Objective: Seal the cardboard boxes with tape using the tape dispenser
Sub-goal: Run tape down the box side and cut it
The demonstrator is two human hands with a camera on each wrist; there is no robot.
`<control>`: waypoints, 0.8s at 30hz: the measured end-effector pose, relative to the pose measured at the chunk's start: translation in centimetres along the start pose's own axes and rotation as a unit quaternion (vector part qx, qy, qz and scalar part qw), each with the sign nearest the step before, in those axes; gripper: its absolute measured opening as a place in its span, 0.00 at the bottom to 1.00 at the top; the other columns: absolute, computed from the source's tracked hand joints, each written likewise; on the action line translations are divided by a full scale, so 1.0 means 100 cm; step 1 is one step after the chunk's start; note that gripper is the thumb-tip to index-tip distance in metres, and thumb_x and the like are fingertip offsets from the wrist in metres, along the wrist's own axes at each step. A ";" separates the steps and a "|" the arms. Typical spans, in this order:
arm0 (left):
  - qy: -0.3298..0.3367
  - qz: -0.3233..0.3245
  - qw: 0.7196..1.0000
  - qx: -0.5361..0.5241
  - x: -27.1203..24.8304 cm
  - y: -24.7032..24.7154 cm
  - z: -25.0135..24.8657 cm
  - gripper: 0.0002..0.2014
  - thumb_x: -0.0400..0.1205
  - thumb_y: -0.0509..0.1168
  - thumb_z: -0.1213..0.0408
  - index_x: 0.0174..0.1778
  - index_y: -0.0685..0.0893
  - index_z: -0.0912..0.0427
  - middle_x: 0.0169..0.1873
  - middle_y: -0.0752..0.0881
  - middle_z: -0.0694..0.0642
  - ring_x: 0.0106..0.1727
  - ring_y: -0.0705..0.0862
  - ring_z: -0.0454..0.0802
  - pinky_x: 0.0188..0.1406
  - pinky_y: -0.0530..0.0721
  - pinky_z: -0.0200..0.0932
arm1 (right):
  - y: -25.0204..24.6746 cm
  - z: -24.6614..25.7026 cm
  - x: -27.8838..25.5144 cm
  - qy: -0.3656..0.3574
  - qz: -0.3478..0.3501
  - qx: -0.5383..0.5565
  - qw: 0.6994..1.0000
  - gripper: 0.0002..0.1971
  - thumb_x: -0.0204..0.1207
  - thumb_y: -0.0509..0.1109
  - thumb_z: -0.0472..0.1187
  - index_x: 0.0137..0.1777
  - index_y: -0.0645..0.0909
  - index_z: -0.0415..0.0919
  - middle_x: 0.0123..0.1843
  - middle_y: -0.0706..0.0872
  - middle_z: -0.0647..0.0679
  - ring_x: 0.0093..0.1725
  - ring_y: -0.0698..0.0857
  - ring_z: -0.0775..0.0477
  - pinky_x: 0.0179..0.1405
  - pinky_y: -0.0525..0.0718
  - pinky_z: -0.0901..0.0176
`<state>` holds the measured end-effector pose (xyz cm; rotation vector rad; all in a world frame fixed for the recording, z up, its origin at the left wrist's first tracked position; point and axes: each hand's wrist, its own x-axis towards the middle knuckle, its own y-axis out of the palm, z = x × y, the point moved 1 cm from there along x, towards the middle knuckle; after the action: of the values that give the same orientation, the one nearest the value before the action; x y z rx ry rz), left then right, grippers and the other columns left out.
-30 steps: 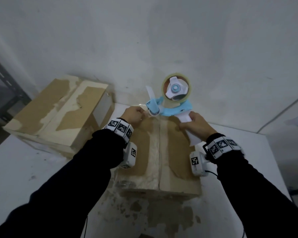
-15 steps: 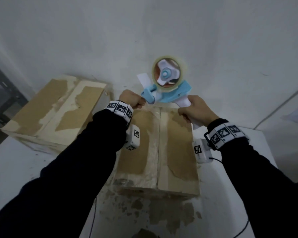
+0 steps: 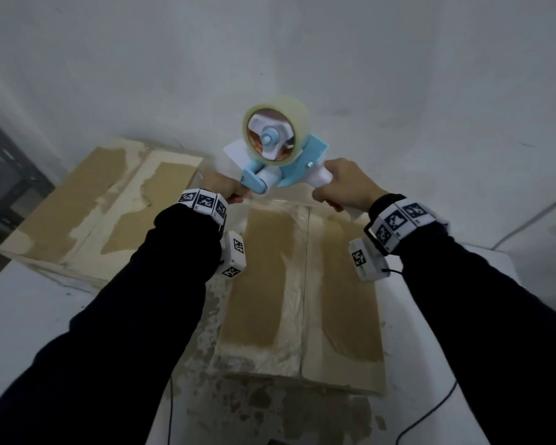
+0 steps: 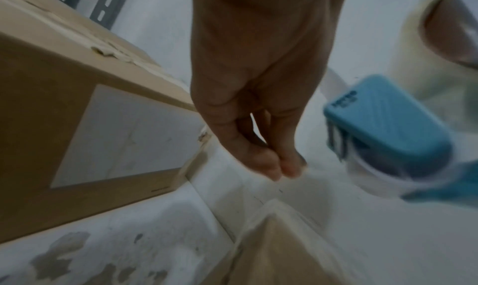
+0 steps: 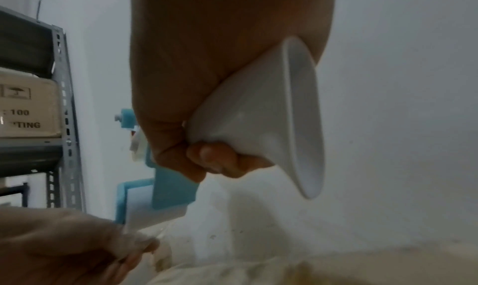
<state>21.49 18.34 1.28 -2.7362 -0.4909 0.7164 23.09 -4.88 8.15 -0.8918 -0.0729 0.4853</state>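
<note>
A blue and white tape dispenser (image 3: pixel 280 162) with a roll of clear tape (image 3: pixel 297 123) hangs in the air over the far edge of the near cardboard box (image 3: pixel 302 290). My right hand (image 3: pixel 344 184) grips its white handle (image 5: pixel 258 113). My left hand (image 3: pixel 225 187) pinches the free end of the clear tape (image 4: pixel 292 177) between thumb and fingertips (image 4: pixel 279 166), just left of the blue roller guard (image 4: pixel 383 121). The pulled tape strip is thin and blurred. The box's two top flaps meet along a middle seam (image 3: pixel 305 284).
A second cardboard box (image 3: pixel 93 207) lies to the left against the wall on the white, stained table (image 3: pixel 29 316). A grey metal shelf (image 5: pixel 64 105) with a labelled carton stands further left. A cable (image 3: pixel 430 412) trails near the table's right edge.
Both hands have lifted the dispenser up and away from the box's far edge. The dispenser has tipped so the roll faces me more, and the left hand keeps its pinch on the tape end.
</note>
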 end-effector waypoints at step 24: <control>0.062 -0.022 0.994 0.088 0.008 0.024 -0.002 0.05 0.70 0.71 0.78 0.40 0.89 0.71 0.37 0.89 0.68 0.37 0.88 0.58 0.51 0.88 0.51 | -0.020 -0.046 0.015 0.023 -0.014 0.013 1.000 0.08 0.64 0.72 0.29 0.29 0.77 0.38 0.13 0.78 0.51 0.12 0.73 0.53 0.24 0.77 0.59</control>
<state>22.85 16.42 0.28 -2.5779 -0.4371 0.5474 26.34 -8.61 6.58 -0.8755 -0.0371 0.4379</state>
